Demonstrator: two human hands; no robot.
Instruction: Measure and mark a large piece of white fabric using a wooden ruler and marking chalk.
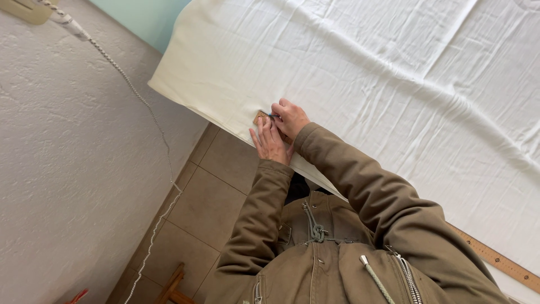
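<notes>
Both hands are working at the near edge of the white cloth (pixel 394 84): the left hand (pixel 269 143) is lying flat, fingers together, pressing down a wooden ruler (pixel 260 116) whose tip is peeking out just beyond the fingertips, while the right hand (pixel 289 117) is pinching a small blue marker (pixel 274 116) against it. Marking seems to be barely starting here; no drawn lines are showing anywhere on the cloth, and most of it is lying untouched beyond the fingers.

2 hands (pixel 278 132), 1 ruler (pixel 495 260), 1 cloth (pixel 394 73)
</notes>
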